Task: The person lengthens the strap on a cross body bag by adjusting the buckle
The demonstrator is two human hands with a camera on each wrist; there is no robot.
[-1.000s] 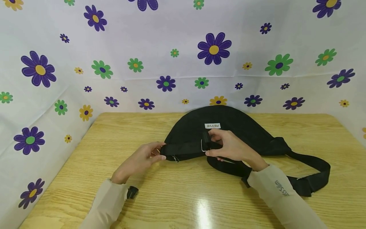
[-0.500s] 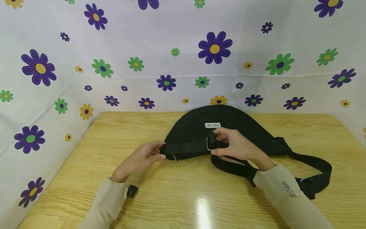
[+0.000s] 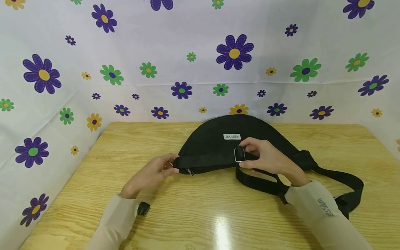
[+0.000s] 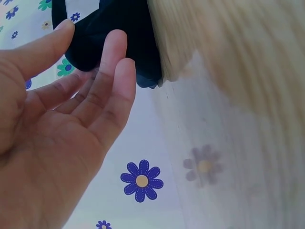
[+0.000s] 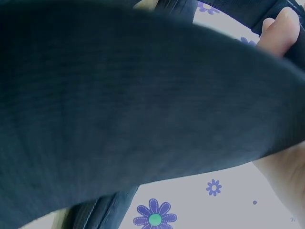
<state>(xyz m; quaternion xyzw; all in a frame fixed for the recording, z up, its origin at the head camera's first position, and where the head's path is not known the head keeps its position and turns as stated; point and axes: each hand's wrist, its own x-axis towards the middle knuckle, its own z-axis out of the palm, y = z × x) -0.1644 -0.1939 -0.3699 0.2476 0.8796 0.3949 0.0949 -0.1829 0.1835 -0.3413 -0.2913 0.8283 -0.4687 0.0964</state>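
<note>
A black waist bag (image 3: 250, 128) with a white label lies at the back of the table. In the head view my left hand (image 3: 151, 175) pinches the bag's left end where the strap (image 3: 206, 160) begins. The left wrist view shows the thumb and fingers on either side of the black fabric. My right hand (image 3: 270, 158) pinches the strap at its slider buckle (image 3: 239, 154), which has a silvery metal frame. From there a loop of strap hangs toward the table's front. Black webbing (image 5: 143, 105) covers most of the right wrist view and hides much of that hand.
The wooden table (image 3: 187, 215) ends at a white flowered cloth (image 3: 187, 41) behind and at the left. More strap (image 3: 343, 177) curves out on the right, partly under the right sleeve. A small black object (image 3: 143, 208) sits beside the left cuff.
My right hand has slid right with the slider buckle, lengthening the flat stretch of strap from the bag's left end. The loose loop has shifted right too. My left hand has stayed almost still.
</note>
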